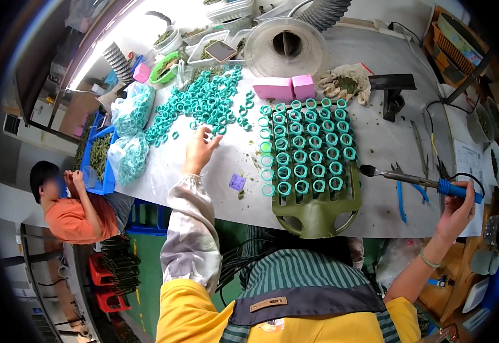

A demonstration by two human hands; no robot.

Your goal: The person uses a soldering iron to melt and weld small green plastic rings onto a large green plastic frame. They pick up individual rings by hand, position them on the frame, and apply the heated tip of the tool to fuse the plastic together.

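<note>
- White paper sheet [468, 163]: print too small to read.
- Left grip [200, 150]: half-curled at teal plastic rings [203, 106]; cannot tell if grasping.
- Right grip [458, 210]: clenched round blue-handled metal tool [426, 182].

Heaped teal rings [197, 104], tilted blue-handled tool [416, 180]

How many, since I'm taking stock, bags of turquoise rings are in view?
2: a near bag and a far bag, both left of the loose rings. Others may be hidden.
</note>
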